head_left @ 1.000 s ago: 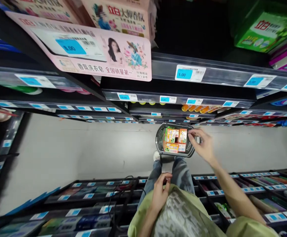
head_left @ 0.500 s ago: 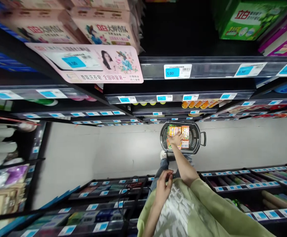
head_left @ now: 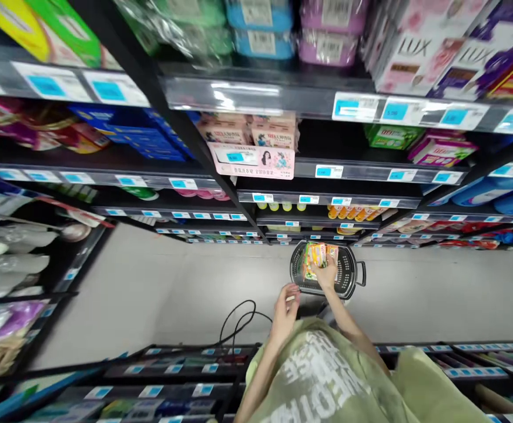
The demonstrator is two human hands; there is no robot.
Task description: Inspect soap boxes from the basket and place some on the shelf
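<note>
Reaching into the basket (head_left: 354, 283) at centre frame, right hand (head_left: 327, 275) touches a box (head_left: 315, 255), fingers' grasp indiscernible; left hand (head_left: 285, 304) half-curled, hold unclear. Lifting the box would require a firm pinch.

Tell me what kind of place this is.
Most likely a supermarket aisle: black shelves edged with blue price tags, boxed soaps stacked high, and a dark shopping basket on the floor, where the right hand touches packets.

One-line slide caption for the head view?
Shop aisle: right hand rests on orange-green boxes in a dark basket on the floor; left hand curled above green shirt.
</note>
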